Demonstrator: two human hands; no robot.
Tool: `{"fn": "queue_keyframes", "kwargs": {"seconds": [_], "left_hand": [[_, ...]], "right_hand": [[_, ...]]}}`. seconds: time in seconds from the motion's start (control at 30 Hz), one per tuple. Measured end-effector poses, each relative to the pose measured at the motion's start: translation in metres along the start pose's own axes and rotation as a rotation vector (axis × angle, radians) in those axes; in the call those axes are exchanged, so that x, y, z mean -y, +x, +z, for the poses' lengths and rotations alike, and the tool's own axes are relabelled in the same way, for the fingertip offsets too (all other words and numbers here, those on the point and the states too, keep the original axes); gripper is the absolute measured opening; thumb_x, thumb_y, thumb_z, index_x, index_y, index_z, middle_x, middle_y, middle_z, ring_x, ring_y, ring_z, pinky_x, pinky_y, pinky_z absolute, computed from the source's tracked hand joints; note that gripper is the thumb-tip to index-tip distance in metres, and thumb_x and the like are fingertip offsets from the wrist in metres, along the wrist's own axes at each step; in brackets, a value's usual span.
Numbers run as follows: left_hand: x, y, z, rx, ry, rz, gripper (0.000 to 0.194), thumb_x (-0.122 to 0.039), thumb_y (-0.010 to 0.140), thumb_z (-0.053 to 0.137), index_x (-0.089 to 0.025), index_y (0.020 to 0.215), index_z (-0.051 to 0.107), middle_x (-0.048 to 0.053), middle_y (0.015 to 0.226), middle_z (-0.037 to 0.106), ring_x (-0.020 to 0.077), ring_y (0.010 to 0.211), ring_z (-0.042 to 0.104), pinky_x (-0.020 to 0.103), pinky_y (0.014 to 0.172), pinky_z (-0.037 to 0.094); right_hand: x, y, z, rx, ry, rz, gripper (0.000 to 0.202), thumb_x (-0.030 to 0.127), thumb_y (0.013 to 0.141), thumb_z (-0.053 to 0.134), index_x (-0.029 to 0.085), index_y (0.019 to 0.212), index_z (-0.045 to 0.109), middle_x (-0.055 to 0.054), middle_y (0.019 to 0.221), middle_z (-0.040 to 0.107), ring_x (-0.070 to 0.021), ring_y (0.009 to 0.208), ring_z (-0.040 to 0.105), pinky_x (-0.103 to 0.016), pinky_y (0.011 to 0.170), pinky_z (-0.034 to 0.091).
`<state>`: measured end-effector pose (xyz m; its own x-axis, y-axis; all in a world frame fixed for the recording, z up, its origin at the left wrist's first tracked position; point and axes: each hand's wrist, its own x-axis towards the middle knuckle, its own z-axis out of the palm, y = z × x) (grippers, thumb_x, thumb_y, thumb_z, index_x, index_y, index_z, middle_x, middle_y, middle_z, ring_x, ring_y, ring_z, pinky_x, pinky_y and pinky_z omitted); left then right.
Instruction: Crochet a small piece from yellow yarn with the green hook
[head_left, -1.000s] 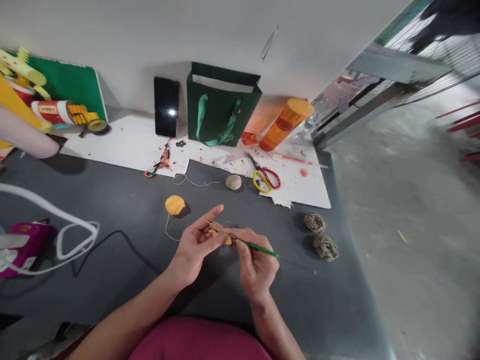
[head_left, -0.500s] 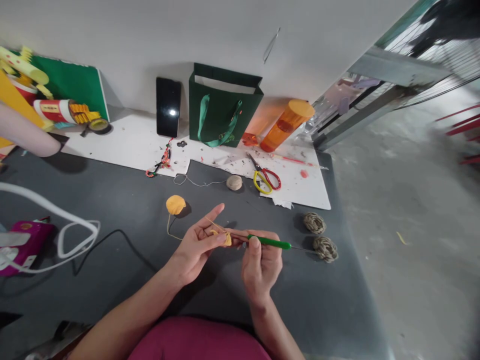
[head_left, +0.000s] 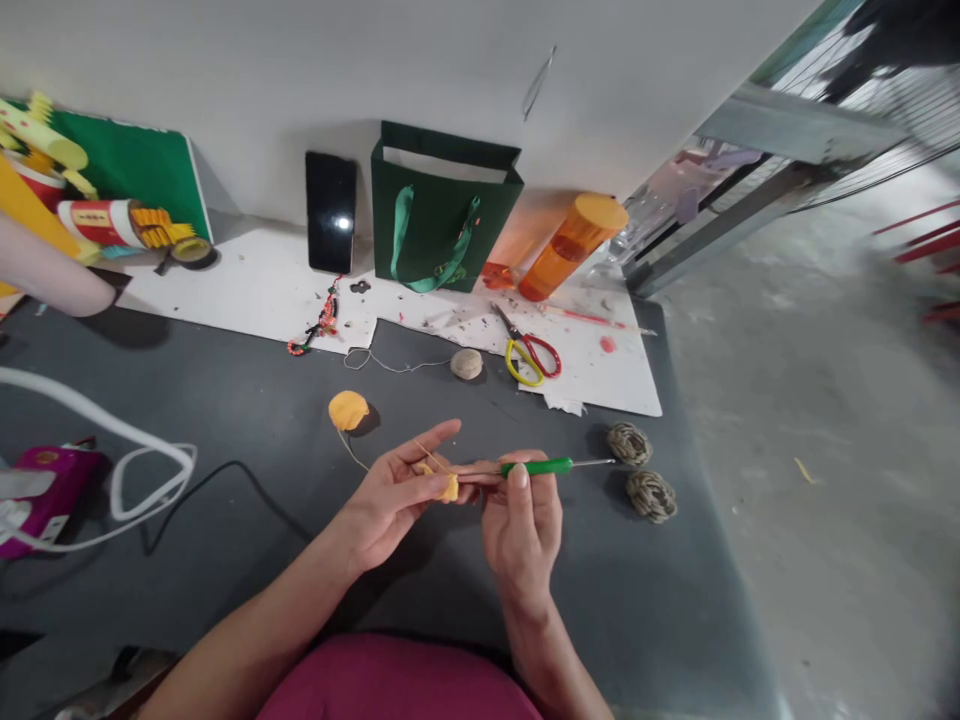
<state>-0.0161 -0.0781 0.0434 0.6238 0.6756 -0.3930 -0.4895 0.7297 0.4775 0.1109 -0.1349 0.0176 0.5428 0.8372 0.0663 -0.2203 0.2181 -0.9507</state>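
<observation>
Between the thumb and fingers of my left hand [head_left: 390,500] is a small yellow crochet piece [head_left: 449,488]. A yellow strand runs over the raised left index finger. My right hand [head_left: 523,520] grips a crochet hook with a green handle [head_left: 536,467]; its left end meets the crochet piece, and a bare metal end points right. Just how the hook sits in the stitches is too small to tell. A ball of yellow yarn [head_left: 349,410] lies on the table beyond my left hand, its strand leading toward that hand.
Two grey-brown crocheted pieces [head_left: 651,496] lie at the right. Farther back are a beige yarn ball [head_left: 466,364], scissors [head_left: 532,352], a green paper bag [head_left: 442,215], a phone [head_left: 331,212] and an orange bottle [head_left: 574,247]. A white cable [head_left: 97,395] and purple box [head_left: 56,490] occupy the left.
The hook's handle has swung to a flatter angle, its right end rising. My left index finger has lowered toward the right, and the crochet piece has shifted slightly left.
</observation>
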Motion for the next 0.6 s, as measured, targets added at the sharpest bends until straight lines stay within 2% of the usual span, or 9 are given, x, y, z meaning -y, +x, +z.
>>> {"fn": "queue_keyframes", "kwargs": {"seconds": [0.17, 0.33, 0.47, 0.6], "left_hand": [[0.0002, 0.0000, -0.0004, -0.003, 0.006, 0.013, 0.051, -0.019, 0.068, 0.092, -0.025, 0.117, 0.079, -0.004, 0.072, 0.068, 0.0114, 0.070, 0.063, 0.031, 0.080, 0.044], [0.0006, 0.0001, 0.0008, 0.014, 0.007, 0.027, 0.050, -0.021, 0.067, 0.093, -0.023, 0.115, 0.080, -0.005, 0.068, 0.065, 0.0125, 0.067, 0.062, 0.032, 0.077, 0.044], [0.0022, -0.0011, 0.0019, -0.015, 0.040, 0.041, 0.052, -0.021, 0.067, 0.093, -0.025, 0.118, 0.079, -0.004, 0.072, 0.066, 0.0111, 0.070, 0.061, 0.030, 0.078, 0.046], [0.0034, -0.0021, 0.0026, -0.044, 0.070, 0.115, 0.054, -0.021, 0.068, 0.093, -0.026, 0.119, 0.079, -0.004, 0.075, 0.065, 0.0102, 0.071, 0.062, 0.027, 0.078, 0.048]], "right_hand": [[0.0032, 0.0006, 0.0045, -0.017, 0.007, 0.005, 0.017, 0.043, 0.099, 0.061, 0.027, 0.096, 0.058, 0.003, 0.069, 0.074, -0.0159, 0.047, 0.067, -0.030, 0.054, 0.058], [0.0053, 0.0029, 0.0031, 0.065, 0.032, 0.031, 0.020, 0.046, 0.099, 0.061, 0.027, 0.093, 0.061, 0.002, 0.065, 0.074, -0.0159, 0.046, 0.066, -0.030, 0.051, 0.057], [0.0006, 0.0002, 0.0010, 0.082, -0.002, -0.031, 0.018, 0.043, 0.094, 0.070, 0.025, 0.090, 0.067, 0.000, 0.075, 0.078, -0.0171, 0.058, 0.072, -0.028, 0.052, 0.056], [-0.0003, -0.0025, -0.0013, 0.154, -0.094, -0.100, 0.013, 0.033, 0.100, 0.063, 0.025, 0.096, 0.073, -0.004, 0.086, 0.082, -0.0189, 0.072, 0.075, -0.029, 0.056, 0.057]]}}
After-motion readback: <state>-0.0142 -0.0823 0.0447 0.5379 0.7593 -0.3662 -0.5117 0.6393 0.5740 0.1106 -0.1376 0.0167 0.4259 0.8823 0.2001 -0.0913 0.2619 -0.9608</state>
